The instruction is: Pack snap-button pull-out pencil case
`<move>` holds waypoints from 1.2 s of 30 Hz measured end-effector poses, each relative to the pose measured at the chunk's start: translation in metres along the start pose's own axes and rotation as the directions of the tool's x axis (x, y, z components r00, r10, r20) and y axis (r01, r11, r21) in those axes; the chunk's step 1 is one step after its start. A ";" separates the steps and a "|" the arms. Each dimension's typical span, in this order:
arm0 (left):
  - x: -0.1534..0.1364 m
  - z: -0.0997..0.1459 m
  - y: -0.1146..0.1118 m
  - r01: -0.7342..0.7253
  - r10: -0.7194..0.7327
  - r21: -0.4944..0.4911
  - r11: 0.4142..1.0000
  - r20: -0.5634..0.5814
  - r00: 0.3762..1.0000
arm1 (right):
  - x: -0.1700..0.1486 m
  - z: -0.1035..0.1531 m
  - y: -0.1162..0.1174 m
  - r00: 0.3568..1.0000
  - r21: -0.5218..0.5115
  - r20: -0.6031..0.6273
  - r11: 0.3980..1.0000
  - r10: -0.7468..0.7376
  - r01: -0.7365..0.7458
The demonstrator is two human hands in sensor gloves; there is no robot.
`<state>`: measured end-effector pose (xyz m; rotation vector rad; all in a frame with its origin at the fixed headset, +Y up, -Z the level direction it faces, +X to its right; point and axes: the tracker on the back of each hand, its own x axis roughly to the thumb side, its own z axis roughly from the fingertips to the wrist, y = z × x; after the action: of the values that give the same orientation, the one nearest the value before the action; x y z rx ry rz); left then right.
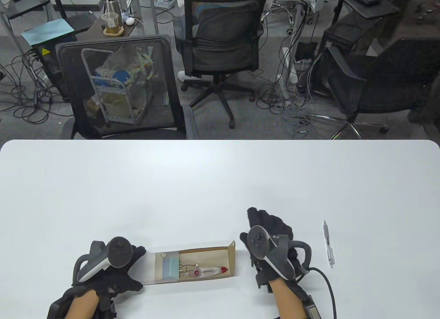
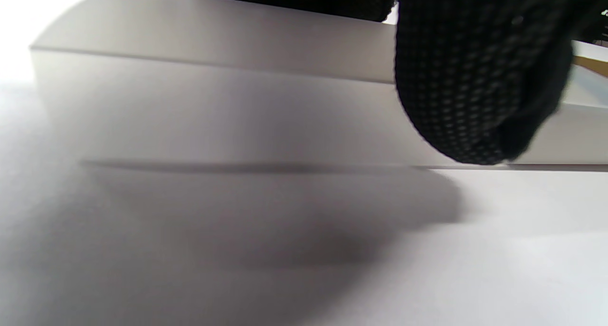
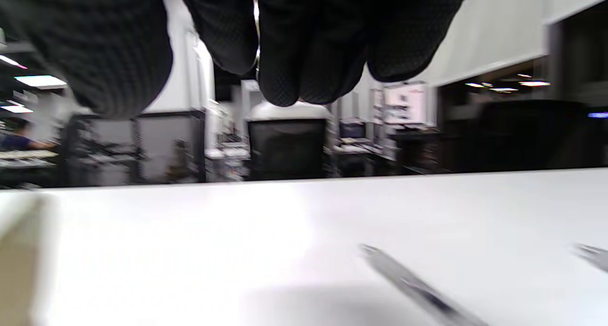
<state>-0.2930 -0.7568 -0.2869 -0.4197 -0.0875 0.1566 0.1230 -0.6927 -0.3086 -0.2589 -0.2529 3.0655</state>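
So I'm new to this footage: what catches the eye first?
The pencil case lies open at the table's near edge, its brown tray holding a red-tipped pen. The left hand touches its white sleeve end, while the right hand hovers between it and a clear pen.

One pencil case, one loose pen, two gloved hands.

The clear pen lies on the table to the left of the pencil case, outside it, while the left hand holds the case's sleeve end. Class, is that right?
Not quite. The table view shows the clear pen lying to the right of the pencil case, beyond the right hand. It is outside the case, and the left hand does hold the sleeve end.
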 end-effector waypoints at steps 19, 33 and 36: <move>-0.001 0.000 -0.002 -0.019 0.019 -0.007 1.000 -0.003 1.000 | -0.049 -0.028 0.074 0.928 0.261 -0.258 0.944 0.268 -0.200; -0.002 0.000 -0.002 -0.028 0.028 -0.011 1.000 0.002 1.000 | -0.041 -0.020 0.059 0.974 0.102 -0.165 0.985 0.158 -0.143; -0.003 0.000 -0.002 -0.019 0.019 -0.008 1.000 0.004 1.000 | -0.021 -0.011 0.038 0.986 -0.020 -0.077 0.989 0.145 -0.147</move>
<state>-0.2952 -0.7589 -0.2867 -0.4281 -0.0881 0.1761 0.1435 -0.7300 -0.3219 -0.4112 -0.2823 3.1898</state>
